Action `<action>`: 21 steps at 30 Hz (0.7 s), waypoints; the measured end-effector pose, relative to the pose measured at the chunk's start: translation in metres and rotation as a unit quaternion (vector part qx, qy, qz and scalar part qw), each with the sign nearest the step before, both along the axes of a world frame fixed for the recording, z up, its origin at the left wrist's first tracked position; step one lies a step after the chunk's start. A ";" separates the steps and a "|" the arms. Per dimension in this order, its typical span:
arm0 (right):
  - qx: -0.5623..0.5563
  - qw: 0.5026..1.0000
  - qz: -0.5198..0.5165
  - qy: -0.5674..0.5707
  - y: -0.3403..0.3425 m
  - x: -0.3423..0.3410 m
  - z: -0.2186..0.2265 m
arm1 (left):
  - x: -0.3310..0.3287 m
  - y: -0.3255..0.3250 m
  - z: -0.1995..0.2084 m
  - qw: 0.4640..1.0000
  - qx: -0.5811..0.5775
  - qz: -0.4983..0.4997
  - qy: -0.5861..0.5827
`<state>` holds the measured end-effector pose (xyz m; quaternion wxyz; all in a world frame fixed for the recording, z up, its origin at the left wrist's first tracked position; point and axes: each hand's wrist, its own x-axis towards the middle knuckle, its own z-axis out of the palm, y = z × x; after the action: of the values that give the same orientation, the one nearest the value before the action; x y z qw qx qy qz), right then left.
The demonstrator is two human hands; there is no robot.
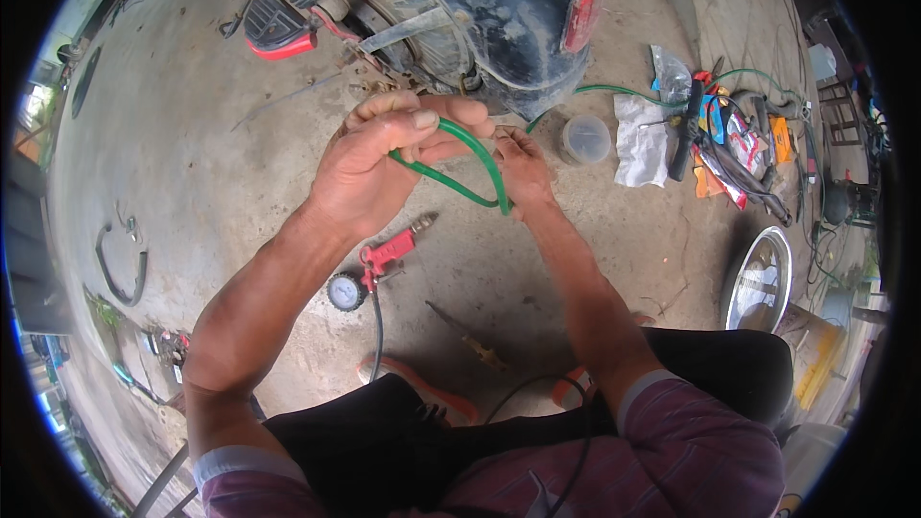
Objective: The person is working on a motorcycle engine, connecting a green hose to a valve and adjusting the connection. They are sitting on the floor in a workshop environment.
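Observation:
A loop of green hose (486,161) is held up in front of me, close to the rear of a dusty motorbike (518,0). My left hand (369,158) is closed on the loop's left side, with thumb and fingers around it. At the loop's right side, my right hand (525,173) grips the hose, its fingertips partly hidden. Below the hands, a red tire inflator (389,251) with a round gauge (345,292) lies on the concrete floor. A screwdriver (467,336) rests nearer my feet.
At the right lie a clear round tub (585,140), a white cloth (640,141) and a heap of packets and tools (734,139). A metal basin (758,280) stands beside my right knee. More green hose (619,89) runs along the floor behind. A curved black tube piece (120,273) lies far left.

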<state>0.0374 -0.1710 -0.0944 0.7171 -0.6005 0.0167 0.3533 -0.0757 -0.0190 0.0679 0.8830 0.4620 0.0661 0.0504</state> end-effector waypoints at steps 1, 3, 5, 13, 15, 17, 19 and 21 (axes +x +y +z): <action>-0.004 1.000 0.023 -0.011 0.006 -0.009 -0.001 | 0.001 -0.002 0.003 1.000 -0.010 -0.005 -0.004; -0.032 0.997 0.072 -0.024 0.013 -0.029 0.009 | 0.003 -0.006 0.000 0.998 -0.042 -0.043 0.023; -0.037 0.992 0.122 -0.024 0.014 -0.037 0.004 | 0.004 -0.011 -0.003 0.993 -0.057 -0.052 0.090; -0.130 0.968 0.208 -0.051 0.005 -0.034 -0.024 | -0.016 -0.008 -0.063 0.950 0.009 0.000 0.312; -0.132 0.971 0.188 -0.070 0.007 -0.032 -0.026 | -0.020 -0.005 -0.073 0.943 0.000 0.018 0.332; -0.126 0.973 0.176 -0.077 0.008 -0.028 -0.028 | -0.023 -0.001 -0.079 0.940 -0.006 0.016 0.342; -0.133 0.970 0.176 -0.100 0.009 -0.022 -0.030 | -0.025 0.002 -0.083 0.937 -0.014 0.011 0.349; -0.151 0.964 0.174 -0.135 0.008 -0.017 -0.035 | -0.025 0.005 -0.084 0.935 -0.022 0.003 0.355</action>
<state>0.0209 -0.1630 -0.1293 0.5411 -0.7379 -0.1317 0.3812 -0.1007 -0.0145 -0.0161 0.8120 0.4297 0.3778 -0.1156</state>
